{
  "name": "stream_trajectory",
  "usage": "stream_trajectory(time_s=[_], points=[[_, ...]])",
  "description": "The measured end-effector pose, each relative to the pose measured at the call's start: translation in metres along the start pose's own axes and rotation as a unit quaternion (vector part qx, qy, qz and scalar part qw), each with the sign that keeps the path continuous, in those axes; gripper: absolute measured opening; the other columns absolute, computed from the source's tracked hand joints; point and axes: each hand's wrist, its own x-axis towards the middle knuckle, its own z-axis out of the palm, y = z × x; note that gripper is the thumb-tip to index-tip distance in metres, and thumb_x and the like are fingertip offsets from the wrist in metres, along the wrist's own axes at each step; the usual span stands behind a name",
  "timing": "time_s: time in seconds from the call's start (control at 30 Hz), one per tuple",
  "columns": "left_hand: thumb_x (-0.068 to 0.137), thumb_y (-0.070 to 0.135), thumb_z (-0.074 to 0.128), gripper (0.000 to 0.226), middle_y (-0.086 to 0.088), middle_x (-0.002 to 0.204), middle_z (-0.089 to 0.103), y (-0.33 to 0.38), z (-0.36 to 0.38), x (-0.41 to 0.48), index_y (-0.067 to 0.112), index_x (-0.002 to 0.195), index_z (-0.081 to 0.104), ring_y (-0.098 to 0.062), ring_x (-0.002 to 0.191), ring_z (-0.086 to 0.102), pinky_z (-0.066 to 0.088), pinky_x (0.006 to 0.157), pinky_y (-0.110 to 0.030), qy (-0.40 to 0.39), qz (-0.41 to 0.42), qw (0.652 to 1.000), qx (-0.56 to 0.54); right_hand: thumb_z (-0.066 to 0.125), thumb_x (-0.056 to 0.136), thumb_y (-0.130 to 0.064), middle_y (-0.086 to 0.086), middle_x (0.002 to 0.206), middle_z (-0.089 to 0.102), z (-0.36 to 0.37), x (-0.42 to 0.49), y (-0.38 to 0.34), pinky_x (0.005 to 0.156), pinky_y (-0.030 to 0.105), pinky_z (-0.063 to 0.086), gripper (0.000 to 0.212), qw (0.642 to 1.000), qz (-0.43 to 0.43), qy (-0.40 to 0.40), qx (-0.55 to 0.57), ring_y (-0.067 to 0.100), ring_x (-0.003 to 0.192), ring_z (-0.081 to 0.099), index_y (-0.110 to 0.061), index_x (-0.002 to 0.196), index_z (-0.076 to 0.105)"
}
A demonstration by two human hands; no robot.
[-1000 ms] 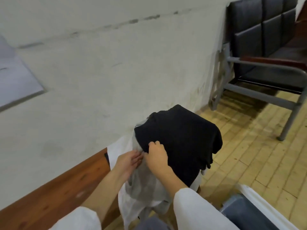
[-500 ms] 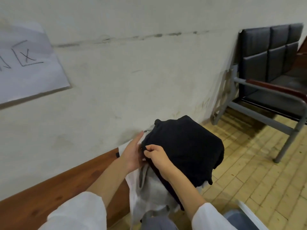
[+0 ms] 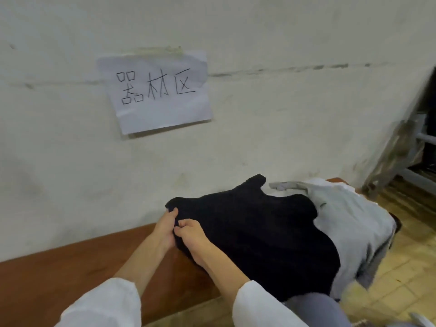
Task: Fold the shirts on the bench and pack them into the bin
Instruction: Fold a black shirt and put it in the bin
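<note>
Black shirt gripped at its left edge on the desk.
Left hand and right hand touch, fingers curled round that edge; the rest spreads rightward over a pale grey shirt.

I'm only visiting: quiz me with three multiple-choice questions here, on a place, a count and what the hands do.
1. Where does the black shirt lie? A. On the floor. B. On the bench, partly over a grey shirt. C. On a chair.
2. How many characters are handwritten on the paper sign? A. One. B. Three. C. Six.
3. What are the left hand and right hand doing? A. Both grip the black shirt's edge. B. Both hang free. C. Both press the wall.
Answers: 1 B, it spreads over wood and grey cloth; 2 B, three inked characters; 3 A, both clutch its edge.
</note>
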Motion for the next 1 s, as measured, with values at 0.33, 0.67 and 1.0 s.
stream_trajectory(time_s=[0.33,0.67,1.0], points=[[0.09,-0.002,0.044,0.069,-0.021,0.143,0.04,-0.004,-0.187,0.036,0.012,0.151,0.015,-0.04,0.121,0.048,0.045,0.095,-0.044,0.215,0.095,0.941,0.244,0.051,0.093,-0.007,0.0,0.1,0.062,0.075,0.01,0.026,0.082,0.026,0.053,0.021,0.983,-0.005,-0.061,-0.171,0.011,0.089,0.06,-0.015,0.109,0.062],[0.1,0.051,0.018,0.065,-0.006,0.16,-0.008,-0.091,-0.114,0.022,0.019,0.152,-0.001,-0.026,0.146,-0.011,-0.007,0.117,-0.052,0.117,0.18,0.682,0.699,0.029,0.086,-0.073,0.002,0.16,-0.006,-0.04,0.032,0.087,0.117,0.046,-0.005,0.084,0.785,0.008,0.119,-0.608,0.026,0.146,-0.012,-0.027,0.152,0.004],[0.085,0.07,0.003,0.077,0.003,0.16,0.001,-0.086,-0.218,0.0,0.032,0.152,0.006,-0.023,0.147,-0.005,-0.005,0.111,-0.061,0.186,0.125,0.665,0.712,0.005,0.086,-0.076,0.012,0.144,0.044,0.065,-0.006,0.118,0.11,0.048,0.001,0.088,0.783,-0.014,0.113,-0.612,0.036,0.133,0.038,-0.021,0.134,0.054]])
